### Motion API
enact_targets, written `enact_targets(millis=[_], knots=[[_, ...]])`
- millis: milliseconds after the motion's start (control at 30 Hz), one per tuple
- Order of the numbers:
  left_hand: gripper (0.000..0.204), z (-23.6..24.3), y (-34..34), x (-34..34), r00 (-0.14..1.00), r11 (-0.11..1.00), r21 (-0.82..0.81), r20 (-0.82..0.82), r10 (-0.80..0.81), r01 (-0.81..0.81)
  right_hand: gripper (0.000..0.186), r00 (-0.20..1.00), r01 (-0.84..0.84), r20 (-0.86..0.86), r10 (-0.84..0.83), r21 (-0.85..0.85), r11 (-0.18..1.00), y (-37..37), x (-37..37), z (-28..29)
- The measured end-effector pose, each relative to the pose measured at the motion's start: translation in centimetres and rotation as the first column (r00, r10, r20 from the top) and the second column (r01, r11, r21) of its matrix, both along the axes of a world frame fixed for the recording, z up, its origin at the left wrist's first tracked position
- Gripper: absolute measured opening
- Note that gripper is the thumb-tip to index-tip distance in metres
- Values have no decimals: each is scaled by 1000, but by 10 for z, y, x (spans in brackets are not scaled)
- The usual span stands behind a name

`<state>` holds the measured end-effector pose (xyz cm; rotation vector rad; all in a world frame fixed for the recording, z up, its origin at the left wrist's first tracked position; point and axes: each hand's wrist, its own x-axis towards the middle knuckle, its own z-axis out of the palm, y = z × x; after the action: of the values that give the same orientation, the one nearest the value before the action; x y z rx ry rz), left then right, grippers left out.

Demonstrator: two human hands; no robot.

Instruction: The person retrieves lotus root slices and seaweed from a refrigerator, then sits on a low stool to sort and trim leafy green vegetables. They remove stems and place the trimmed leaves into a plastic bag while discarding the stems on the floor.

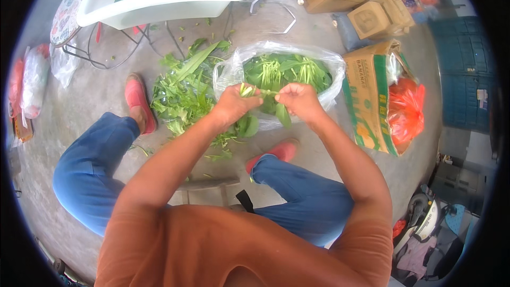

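My left hand is closed around a small bunch of leafy green stems, their pale cut ends at the top. From the right, my right hand pinches a green stem that stretches between the two hands, with a leaf hanging below it. Both hands are over the near edge of a clear plastic bag filled with leafy greens, stems lying toward the middle. Left of the bag, a loose heap of greens lies on the floor.
A white tub of long greens stands on a stool at the far left. Right of the bag sits a cardboard banana box with a red plastic bag. More cardboard boxes are behind it. My pink shoes flank the heap.
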<state>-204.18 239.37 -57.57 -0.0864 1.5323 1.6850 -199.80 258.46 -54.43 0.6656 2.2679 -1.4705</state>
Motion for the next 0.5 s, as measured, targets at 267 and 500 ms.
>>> enact_targets(millis=[267, 500], knots=[[26, 20, 9, 14, 948, 974, 186, 310, 67, -130, 12, 969, -96, -239, 57, -153, 983, -29, 34, 10], [21, 21, -5, 8, 992, 978, 183, 59, -107, 95, 28, 832, -312, -421, 361, 183, 932, -17, 10, 25]])
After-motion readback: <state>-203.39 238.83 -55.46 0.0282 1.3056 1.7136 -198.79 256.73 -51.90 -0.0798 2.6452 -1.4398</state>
